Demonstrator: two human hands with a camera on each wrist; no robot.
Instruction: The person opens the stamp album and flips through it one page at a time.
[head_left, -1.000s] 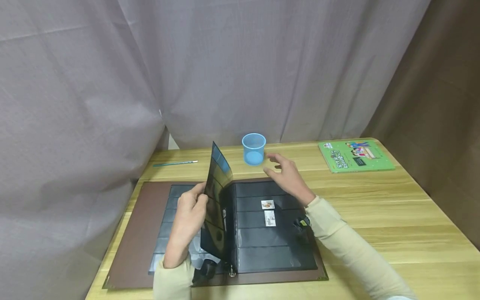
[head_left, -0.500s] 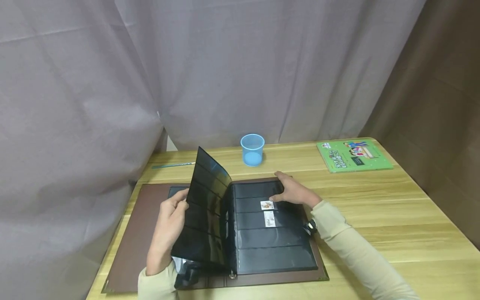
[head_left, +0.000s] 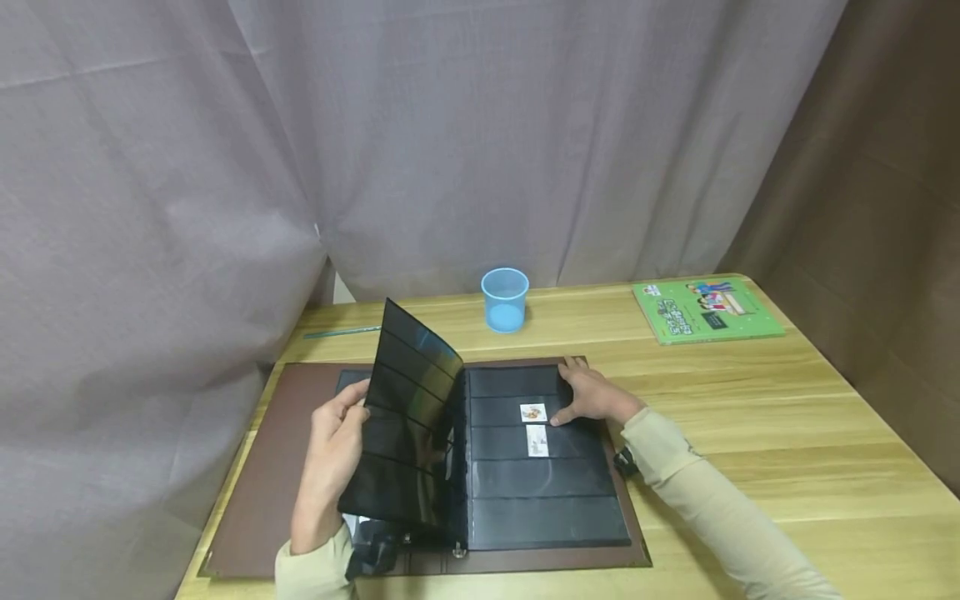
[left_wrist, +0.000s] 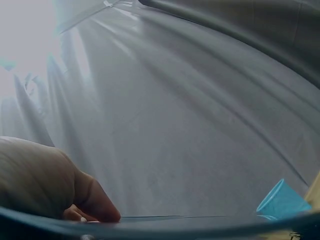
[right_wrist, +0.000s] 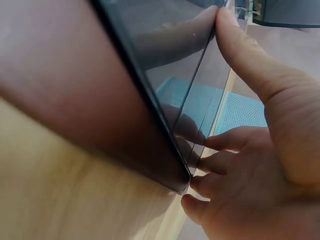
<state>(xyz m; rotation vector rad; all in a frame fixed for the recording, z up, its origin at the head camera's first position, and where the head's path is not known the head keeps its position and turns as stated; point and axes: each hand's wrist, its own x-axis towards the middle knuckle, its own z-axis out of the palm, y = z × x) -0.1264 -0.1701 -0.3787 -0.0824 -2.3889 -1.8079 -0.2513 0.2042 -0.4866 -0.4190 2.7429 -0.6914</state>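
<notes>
A brown stamp album (head_left: 251,475) with black strip-pocket pages lies open on the table. My left hand (head_left: 330,454) pinches the outer edge of a raised black page (head_left: 405,425), which stands tilted to the left over the spine. On the flat right page (head_left: 547,522) are two small stamps, a coloured one (head_left: 533,412) above a paler one (head_left: 537,442). My right hand (head_left: 596,396) rests at that page's upper right, thumb beside the stamps. In the right wrist view its thumb (right_wrist: 240,42) and spread fingertips touch the glossy page. The raised page hides part of the left side.
Behind the album stands a blue mesh cup (head_left: 505,302). A green book (head_left: 708,312) lies at the back right of the wooden table (head_left: 787,433). At the back left a teal pencil (head_left: 341,332) is partly covered by the raised page. A grey curtain (head_left: 450,142) hangs behind.
My left hand has drawn the raised page leftward, leaning it further over. My right hand has come down from beside the cup onto the right page.
</notes>
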